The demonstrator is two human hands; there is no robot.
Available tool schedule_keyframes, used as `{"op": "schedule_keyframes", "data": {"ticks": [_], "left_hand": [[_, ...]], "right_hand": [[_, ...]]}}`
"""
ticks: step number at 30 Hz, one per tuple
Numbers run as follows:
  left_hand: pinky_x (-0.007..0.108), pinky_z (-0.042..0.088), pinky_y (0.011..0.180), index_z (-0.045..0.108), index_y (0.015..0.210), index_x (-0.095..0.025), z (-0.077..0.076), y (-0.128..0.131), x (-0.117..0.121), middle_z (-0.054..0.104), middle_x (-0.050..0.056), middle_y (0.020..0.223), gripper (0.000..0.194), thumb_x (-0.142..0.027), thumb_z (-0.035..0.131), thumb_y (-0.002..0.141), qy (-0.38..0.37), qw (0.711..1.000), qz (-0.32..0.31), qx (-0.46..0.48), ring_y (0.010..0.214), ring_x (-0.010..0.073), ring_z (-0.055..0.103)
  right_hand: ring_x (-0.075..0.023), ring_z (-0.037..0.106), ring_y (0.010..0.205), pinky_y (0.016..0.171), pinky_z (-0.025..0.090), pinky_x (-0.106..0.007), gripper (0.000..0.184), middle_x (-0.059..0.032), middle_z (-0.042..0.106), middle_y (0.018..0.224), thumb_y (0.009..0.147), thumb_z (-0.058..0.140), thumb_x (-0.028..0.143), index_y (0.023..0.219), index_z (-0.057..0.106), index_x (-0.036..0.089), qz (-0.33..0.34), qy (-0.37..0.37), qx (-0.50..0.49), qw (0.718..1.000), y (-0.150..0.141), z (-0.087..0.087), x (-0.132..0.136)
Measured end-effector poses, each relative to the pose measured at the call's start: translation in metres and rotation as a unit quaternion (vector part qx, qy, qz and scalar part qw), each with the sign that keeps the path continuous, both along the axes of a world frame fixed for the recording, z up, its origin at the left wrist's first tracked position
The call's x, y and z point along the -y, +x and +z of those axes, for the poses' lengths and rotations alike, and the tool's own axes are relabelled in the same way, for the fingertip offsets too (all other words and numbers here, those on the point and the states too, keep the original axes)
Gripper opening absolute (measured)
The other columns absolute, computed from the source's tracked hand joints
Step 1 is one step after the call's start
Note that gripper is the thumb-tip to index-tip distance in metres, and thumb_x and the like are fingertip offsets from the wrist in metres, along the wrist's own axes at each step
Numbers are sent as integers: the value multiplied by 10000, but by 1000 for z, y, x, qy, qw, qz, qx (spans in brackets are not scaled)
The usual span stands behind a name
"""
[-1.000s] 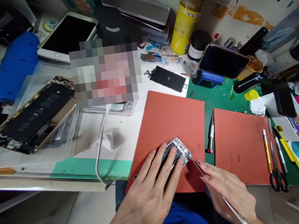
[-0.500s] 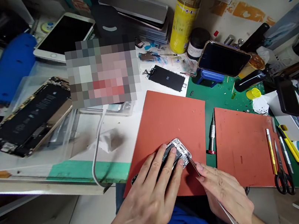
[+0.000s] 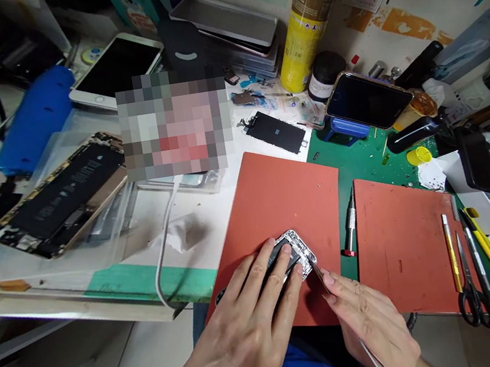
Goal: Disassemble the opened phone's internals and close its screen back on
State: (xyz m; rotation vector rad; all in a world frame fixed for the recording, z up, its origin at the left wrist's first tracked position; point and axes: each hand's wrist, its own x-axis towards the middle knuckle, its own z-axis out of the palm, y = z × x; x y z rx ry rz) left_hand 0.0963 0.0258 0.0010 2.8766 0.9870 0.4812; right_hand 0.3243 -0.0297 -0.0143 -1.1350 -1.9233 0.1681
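My left hand (image 3: 252,323) lies flat over an opened phone body (image 3: 299,252) on the left red mat (image 3: 284,202), fingers spread across its dark battery; only the top end with bare circuitry shows. My right hand (image 3: 376,320) pinches thin metal tweezers (image 3: 318,274), their tip touching the phone's right edge near the top corner. The tweezers' rear end sticks out below my wrist.
A silver screwdriver (image 3: 351,229) lies between the two red mats. Scissors (image 3: 474,296) and yellow tools (image 3: 451,251) rest at the right mat's edge. Another opened phone (image 3: 60,199), a yellow spray can (image 3: 303,34), a propped phone (image 3: 366,101) and a white cable (image 3: 163,251) crowd the bench.
My right hand has slid the tweezers' tip left until it meets the phone's right edge. The left hand stays pressed on the phone. The camera view has shifted slightly.
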Motion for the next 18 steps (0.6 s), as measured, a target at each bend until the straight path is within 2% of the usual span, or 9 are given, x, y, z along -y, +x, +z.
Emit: {"op": "schedule_keyframes", "data": {"ticks": [6,9,12,18], "left_hand": [[567,371,1214,590,1507,-43,0,-1,-1,552,259,1602,502,-182,523,1030,-3,1000,-3,9,1541,457,446],[551,356,1222,596,1503,-52,3,-3,-1,558,249,1600,487,-168,501,1040,-16,1000,-3,2,1542,441,450],[534,336,1238,598,1506,-61,4,-3,-2,561,236,1602,488,-176,496,1043,-23,1000,0,9,1549,420,446],[517,345,1241,610,1501,-79,3,-1,-4,555,214,1618,502,-163,526,1013,-32,999,8,37,1557,399,441]], "right_hand": [[-319,780,1205,965,716,-424,416,-215,794,1270,952,633,-65,1349,710,29,15,0,31,999,3,1,-1],[-307,763,1239,976,708,-420,454,-219,793,1270,997,584,-43,1439,646,39,42,-25,59,997,7,5,-2],[-318,736,1281,983,705,-440,440,-224,787,1281,1014,585,-23,1447,635,37,62,-45,82,994,10,8,-2],[-283,779,1199,983,700,-387,412,-142,795,1299,1043,567,28,1425,683,128,28,5,80,996,10,-4,0]]}}
